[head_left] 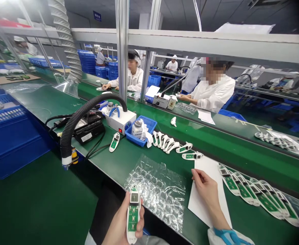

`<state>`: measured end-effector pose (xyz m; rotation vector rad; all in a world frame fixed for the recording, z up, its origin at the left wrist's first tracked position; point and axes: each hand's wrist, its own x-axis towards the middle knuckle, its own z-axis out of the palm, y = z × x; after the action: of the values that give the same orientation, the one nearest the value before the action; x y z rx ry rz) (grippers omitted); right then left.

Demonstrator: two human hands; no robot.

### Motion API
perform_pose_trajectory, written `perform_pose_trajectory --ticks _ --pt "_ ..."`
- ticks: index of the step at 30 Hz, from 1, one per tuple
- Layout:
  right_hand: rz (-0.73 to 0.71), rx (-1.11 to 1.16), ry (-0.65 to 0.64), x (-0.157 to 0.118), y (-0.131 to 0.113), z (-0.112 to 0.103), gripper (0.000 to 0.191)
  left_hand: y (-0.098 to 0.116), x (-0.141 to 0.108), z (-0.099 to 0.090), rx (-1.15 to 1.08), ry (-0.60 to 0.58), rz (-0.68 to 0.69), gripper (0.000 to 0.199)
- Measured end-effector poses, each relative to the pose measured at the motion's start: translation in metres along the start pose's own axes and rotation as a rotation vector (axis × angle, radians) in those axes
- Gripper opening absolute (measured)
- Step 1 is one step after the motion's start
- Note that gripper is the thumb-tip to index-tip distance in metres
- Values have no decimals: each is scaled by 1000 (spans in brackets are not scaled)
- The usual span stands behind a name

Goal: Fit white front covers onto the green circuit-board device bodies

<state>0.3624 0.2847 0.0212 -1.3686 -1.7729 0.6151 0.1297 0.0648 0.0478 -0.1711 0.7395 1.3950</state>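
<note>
My left hand (122, 217) grips a white handheld device housing (133, 214) with a green circuit board and a small square screen inside, held upright near the bench edge. Over a sheet of white paper (210, 190), my right hand (205, 185) has thumb and fingers pinched together; anything between them is too small to make out. Between the hands lies a clear plastic blister sheet (157, 190). Two similar board-fitted housings (192, 156) rest just beyond my right hand. A row of overlapping housings with boards (259, 195) lies to its right.
A blue tray (141, 131) holds a bottle and tissue. White plastic parts (164, 141) line up beside it. Further left stand a white box (121, 119), a black hose (70, 126) and another housing (114, 142). Co-workers sit across the green conveyor (216, 143).
</note>
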Motion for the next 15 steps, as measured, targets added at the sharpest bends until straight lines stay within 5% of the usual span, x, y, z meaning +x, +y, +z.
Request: perform_pose_trajectory --ticks 9,15 --pt "-1 64 1 0 0 3 41 1 -2 8 90 51 34 51" --pt "-53 64 35 3 -5 5 39 51 15 9 490 212 459 60"
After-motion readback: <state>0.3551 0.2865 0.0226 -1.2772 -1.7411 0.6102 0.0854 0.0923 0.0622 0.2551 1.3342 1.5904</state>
